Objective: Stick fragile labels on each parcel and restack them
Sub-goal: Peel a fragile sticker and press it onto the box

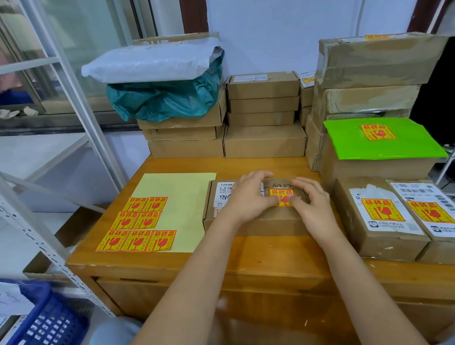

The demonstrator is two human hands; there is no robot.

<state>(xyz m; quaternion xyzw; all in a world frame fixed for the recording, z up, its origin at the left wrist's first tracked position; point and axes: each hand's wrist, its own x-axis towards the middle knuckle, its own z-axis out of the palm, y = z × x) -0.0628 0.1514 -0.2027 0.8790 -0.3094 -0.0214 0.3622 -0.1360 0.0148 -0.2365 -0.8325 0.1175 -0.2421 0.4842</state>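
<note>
Both our left hand (pixel 246 198) and right hand (pixel 313 206) press a fragile label (pixel 281 195) flat onto the central parcel (pixel 255 225); fingers seem extended. Right of the hands, labelled parcels (pixel 381 216); behind, unlabelled stacks (pixel 264 114); left, the label sheet (pixel 143 223).

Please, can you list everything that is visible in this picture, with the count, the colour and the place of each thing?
box: one, brown, desk centre, under both hands
label: one, yellow-red, on that box
label sheet: one, pale yellow, seven labels left, desk left
labelled parcels: two, brown, desk right
green parcel: one, labelled, on right stack
back boxes: several, brown, stacked by the wall
bags: white on teal, on left stack
crate: one, blue, floor left
desk: one, wooden
hands: left and right, pressing the label
</note>
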